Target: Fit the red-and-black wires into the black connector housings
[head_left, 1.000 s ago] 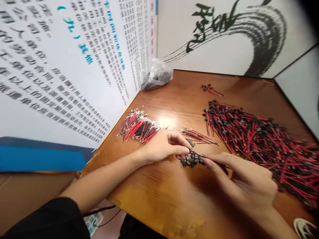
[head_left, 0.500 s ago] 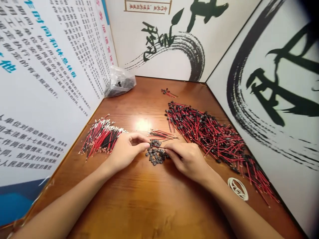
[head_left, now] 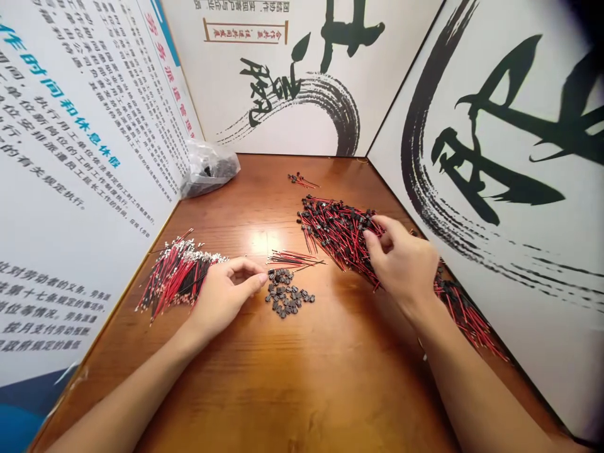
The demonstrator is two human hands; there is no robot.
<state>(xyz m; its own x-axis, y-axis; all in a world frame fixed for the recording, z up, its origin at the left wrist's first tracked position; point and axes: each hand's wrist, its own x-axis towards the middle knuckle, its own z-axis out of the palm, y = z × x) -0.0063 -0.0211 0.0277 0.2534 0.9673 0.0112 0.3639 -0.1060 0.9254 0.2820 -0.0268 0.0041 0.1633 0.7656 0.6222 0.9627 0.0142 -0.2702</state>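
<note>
We observed the left hand (head_left: pixel 226 299) empty and loosely curled just beside a cluster of small black connectors (head_left: pixel 285 292) on the wooden table (head_left: pixel 330 377), while the right hand (head_left: pixel 401 258) lay on a heap of red-and-black wires (head_left: pixel 337 229), whether gripping any being indeterminate.

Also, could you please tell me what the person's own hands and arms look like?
The left hand and right hand are bare, with no gloves or rings showing. The left forearm and right forearm are bare too, with no sleeve or watch in view.
</note>
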